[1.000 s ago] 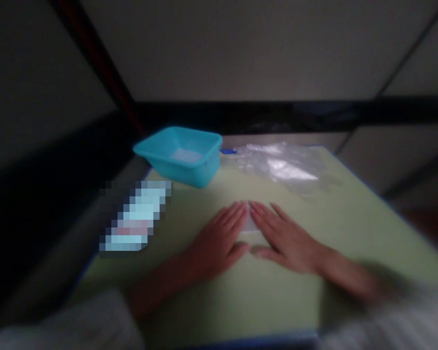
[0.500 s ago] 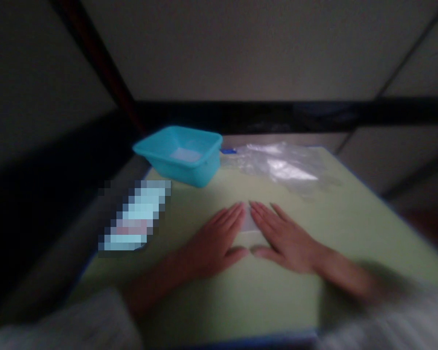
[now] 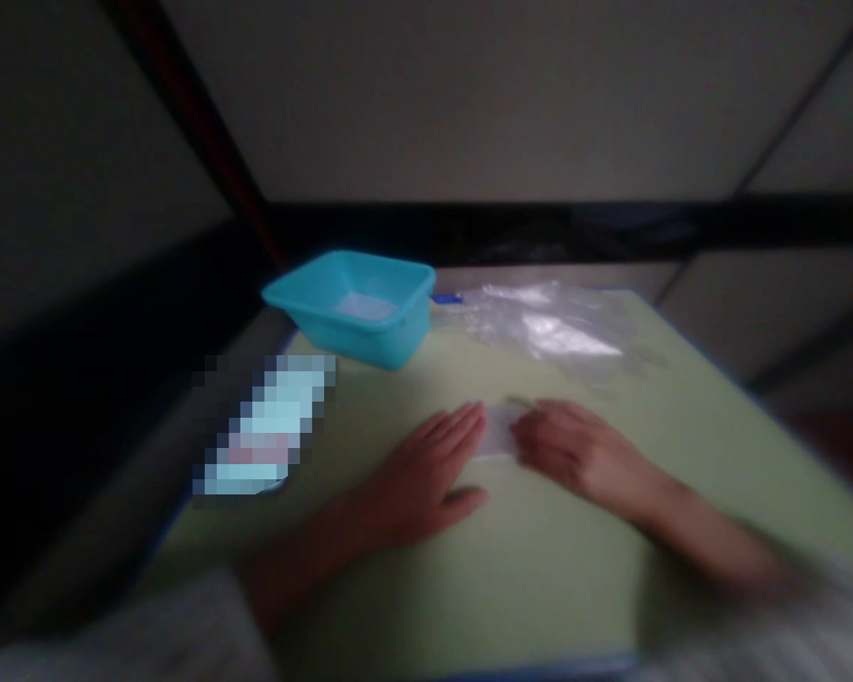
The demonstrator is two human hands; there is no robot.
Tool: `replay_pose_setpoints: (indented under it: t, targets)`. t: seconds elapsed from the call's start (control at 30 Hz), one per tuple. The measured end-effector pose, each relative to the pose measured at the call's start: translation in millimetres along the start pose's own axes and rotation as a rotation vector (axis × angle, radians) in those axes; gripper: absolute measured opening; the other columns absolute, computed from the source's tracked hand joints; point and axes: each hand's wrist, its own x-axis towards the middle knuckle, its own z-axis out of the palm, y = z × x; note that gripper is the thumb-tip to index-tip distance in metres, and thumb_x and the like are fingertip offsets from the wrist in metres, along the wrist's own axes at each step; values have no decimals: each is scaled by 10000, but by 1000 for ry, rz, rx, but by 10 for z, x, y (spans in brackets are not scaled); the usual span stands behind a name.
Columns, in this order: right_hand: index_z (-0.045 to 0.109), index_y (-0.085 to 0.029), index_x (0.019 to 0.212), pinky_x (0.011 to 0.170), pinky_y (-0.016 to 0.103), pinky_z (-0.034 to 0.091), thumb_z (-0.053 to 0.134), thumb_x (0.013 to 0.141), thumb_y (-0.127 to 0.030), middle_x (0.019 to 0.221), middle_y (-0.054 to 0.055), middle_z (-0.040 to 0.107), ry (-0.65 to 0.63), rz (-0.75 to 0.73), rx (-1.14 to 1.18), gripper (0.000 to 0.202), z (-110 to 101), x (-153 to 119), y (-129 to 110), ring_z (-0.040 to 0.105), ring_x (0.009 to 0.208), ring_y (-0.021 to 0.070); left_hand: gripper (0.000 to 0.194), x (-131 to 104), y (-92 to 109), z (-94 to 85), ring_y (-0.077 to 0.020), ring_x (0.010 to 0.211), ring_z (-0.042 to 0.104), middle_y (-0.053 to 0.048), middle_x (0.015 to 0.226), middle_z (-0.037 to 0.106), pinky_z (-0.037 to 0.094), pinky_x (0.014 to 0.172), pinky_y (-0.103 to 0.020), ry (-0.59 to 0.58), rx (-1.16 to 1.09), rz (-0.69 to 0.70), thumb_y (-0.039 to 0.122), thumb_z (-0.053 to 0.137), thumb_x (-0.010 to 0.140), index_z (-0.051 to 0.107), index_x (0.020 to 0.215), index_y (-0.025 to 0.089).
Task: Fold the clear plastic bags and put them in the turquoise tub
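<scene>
A small pale, partly see-through sheet (image 3: 498,432) lies flat on the yellow-green table (image 3: 540,578) between my hands. My left hand (image 3: 430,469) rests flat at the sheet's left side, its fingers stretched and its thumb apart. At the sheet's right edge is my right hand (image 3: 575,450), with its fingers curled in and blurred. Whether those fingers grip the sheet's edge is hidden.
A turquoise basin (image 3: 405,332) with something whitish inside stands at the back left. Crumpled clear plastic (image 3: 569,332) lies at the back right, beside a small blue item (image 3: 447,298). A pixelated light-blue object (image 3: 277,417) lies at the left edge.
My right hand has shifted a little to the right and its fingers have curled in from lying flat, uncovering more of the sheet. My left hand has barely moved.
</scene>
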Motion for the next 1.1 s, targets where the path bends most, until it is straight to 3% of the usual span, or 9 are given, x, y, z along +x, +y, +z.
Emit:
replay_pose_setpoints:
  t: [0.27, 0.53, 0.87, 1.0, 1.1]
  targets:
    - [673, -149, 719, 1035, 424, 400, 448, 918, -106, 813, 46, 684, 79, -133, -153, 304, 32, 21, -52, 622, 872, 181, 703, -3, -27, 28, -238, 1409, 145, -158, 1515, 194, 175, 1136, -412, 6, -12, 8, 380, 518, 847, 235, 1423, 93]
    - [657, -134, 667, 1050, 459, 376, 514, 878, -90, 767, 49, 663, 69, -148, -201, 258, 47, 29, -91, 624, 825, 190, 697, 4, -25, 20, -234, 1410, 142, -154, 1515, 191, 165, 1136, -412, -1, 1, 10, 394, 500, 856, 240, 1424, 86]
    - [622, -133, 762, 999, 452, 422, 470, 901, -98, 857, 88, 674, 33, -57, -126, 209, 108, 9, -34, 630, 890, 198, 703, 2, -20, 23, -231, 1406, 161, -149, 1511, 206, 172, 1132, -406, 18, -39, 2, 375, 529, 836, 260, 1420, 91]
    - [600, -133, 840, 971, 436, 457, 419, 915, -129, 1001, 129, 673, 72, 24, -5, 196, 105, 30, -53, 632, 941, 207, 682, 7, -20, 13, -230, 1393, 209, -132, 1502, 249, 195, 1125, -408, 52, -96, -4, 347, 552, 818, 301, 1409, 116]
    - [574, -118, 951, 900, 406, 508, 395, 918, -160, 983, 150, 672, 82, 85, 134, 187, 89, 47, -69, 643, 914, 213, 637, 27, -19, 1, -231, 1363, 287, -120, 1478, 313, 250, 1104, -408, 108, -164, -28, 283, 575, 795, 366, 1380, 143]
